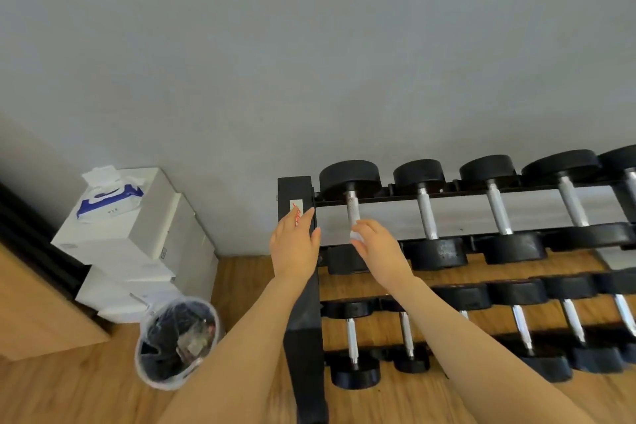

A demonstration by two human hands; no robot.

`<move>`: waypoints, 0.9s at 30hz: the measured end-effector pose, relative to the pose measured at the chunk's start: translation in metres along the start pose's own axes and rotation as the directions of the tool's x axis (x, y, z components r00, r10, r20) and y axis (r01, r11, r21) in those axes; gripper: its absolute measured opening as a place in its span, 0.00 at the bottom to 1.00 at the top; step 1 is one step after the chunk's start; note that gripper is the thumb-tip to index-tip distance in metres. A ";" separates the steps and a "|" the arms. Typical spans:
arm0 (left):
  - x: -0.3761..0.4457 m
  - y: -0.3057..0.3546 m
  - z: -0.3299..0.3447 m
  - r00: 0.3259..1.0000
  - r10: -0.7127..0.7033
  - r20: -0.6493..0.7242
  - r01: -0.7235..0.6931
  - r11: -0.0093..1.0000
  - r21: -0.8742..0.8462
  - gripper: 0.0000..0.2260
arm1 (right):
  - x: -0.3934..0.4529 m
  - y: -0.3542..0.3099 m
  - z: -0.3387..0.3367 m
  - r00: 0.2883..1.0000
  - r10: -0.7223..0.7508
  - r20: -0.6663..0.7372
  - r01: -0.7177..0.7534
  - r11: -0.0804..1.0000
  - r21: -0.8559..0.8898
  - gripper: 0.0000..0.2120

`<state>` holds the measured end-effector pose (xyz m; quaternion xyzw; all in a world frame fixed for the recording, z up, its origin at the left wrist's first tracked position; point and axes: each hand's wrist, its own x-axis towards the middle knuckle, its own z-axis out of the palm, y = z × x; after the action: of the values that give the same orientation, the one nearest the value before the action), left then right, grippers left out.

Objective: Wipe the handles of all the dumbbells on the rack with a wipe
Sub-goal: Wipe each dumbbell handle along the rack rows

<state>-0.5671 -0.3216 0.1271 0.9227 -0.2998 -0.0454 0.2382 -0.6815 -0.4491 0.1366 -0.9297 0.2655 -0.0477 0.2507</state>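
White wipe (355, 235) is pinched by the right hand (377, 248) around the leftmost top handle (352, 208); at 9 o'clock, the spread left hand (294, 244) steadies the rack (296, 196).

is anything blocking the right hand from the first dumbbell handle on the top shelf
Nothing visible does. The right hand already holds the wipe against that handle; the left hand rests on the rack post beside it.

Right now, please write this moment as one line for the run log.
step: wiping top-row leftmost dumbbell handle | right hand: holds wipe on handle | left hand: rests on rack end
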 end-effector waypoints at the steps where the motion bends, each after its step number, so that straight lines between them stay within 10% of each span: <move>1: 0.003 0.003 0.003 1.000 -0.005 -0.006 0.005 1.000 0.005 0.22 | 0.004 0.005 0.000 1.000 0.002 0.005 -0.002 1.000 0.000 0.21; 27: -0.002 0.092 0.127 0.838 -0.480 -0.259 0.483 0.874 -0.056 0.19 | 0.113 0.133 0.012 0.847 -0.478 0.233 0.443 0.876 0.189 0.19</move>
<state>-0.6467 -0.4379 0.0582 0.9673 -0.0241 0.0216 0.2515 -0.6447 -0.5998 0.0560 -0.9457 -0.0062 0.0049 0.3250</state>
